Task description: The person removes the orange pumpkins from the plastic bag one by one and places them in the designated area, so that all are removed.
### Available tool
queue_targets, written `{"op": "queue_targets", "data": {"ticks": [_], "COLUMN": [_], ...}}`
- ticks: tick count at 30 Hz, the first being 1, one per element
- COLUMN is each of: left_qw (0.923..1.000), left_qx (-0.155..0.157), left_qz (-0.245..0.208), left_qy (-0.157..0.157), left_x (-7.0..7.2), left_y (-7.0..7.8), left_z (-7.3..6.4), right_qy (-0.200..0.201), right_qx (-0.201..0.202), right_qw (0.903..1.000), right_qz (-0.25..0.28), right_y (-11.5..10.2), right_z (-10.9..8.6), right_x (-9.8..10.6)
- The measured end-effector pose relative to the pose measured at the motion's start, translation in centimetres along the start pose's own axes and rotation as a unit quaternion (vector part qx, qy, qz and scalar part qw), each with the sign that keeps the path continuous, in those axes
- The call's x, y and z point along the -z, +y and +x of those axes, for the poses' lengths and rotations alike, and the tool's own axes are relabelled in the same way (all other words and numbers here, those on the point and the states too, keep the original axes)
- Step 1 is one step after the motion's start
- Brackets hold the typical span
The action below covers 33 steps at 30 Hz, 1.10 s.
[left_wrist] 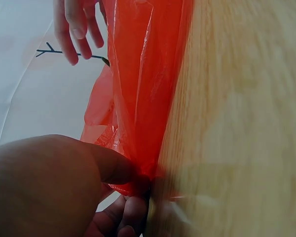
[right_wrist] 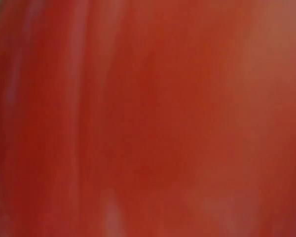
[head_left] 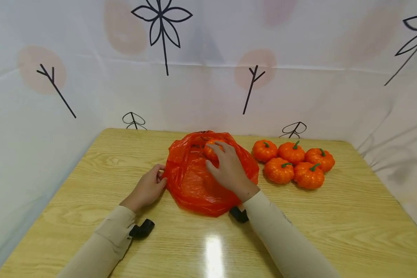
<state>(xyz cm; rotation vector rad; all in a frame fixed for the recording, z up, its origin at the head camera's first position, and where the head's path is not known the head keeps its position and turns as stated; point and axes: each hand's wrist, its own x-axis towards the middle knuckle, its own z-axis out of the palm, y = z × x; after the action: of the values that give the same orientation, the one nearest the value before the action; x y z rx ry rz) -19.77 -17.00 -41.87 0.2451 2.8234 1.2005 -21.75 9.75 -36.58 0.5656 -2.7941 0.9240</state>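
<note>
A red plastic bag (head_left: 201, 185) lies spread with its mouth facing up in the middle of the table. My left hand (head_left: 148, 189) pinches its left edge between thumb and fingers, which the left wrist view shows close up at the bag's film (left_wrist: 143, 84). Inside the bag, toward the back, sits a small orange pumpkin (head_left: 211, 151), partly covered by my right hand (head_left: 229, 166). The right hand hovers over the bag's mouth with its fingers loosely spread. From the left side, those fingers (left_wrist: 74, 24) hang with nothing between them, beside a green stem (left_wrist: 105, 61). Blurred red film (right_wrist: 148, 118) fills the right wrist view.
Several orange pumpkins (head_left: 278, 170) with green stems stand grouped on the table right of the bag. The wooden table (head_left: 100, 185) meets a white patterned cloth (head_left: 208, 92) at its back and sides. A bright reflection shows near the front.
</note>
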Motion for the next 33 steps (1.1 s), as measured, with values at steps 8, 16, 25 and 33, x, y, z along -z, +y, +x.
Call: {"op": "queue_targets", "data": {"ticks": [8, 16, 25, 33], "left_qw": [1.0000, 0.9999, 1.0000, 0.9999], "left_qx": [0.002, 0.011, 0.008, 0.011], "left_qz": [-0.001, 0.005, -0.003, -0.002], "left_qy": [0.001, 0.001, -0.004, -0.005], "left_x": [0.1, 0.2, 0.0, -0.1], "left_y": [0.2, 0.3, 0.0, -0.2], "left_z": [0.2, 0.4, 0.4, 0.2], "right_qy": [-0.020, -0.056, -0.063, -0.054], "right_qx": [-0.024, -0.034, -0.039, -0.052], "right_qw": [0.9995, 0.9978, 0.9971, 0.9971], "right_qz": [-0.003, -0.009, -0.018, -0.008], "right_y": [1.5, 2.3, 2.5, 2.6], "right_z": [0.8, 1.1, 1.1, 1.0], "right_x": [-0.1, -0.1, -0.1, -0.4]}}
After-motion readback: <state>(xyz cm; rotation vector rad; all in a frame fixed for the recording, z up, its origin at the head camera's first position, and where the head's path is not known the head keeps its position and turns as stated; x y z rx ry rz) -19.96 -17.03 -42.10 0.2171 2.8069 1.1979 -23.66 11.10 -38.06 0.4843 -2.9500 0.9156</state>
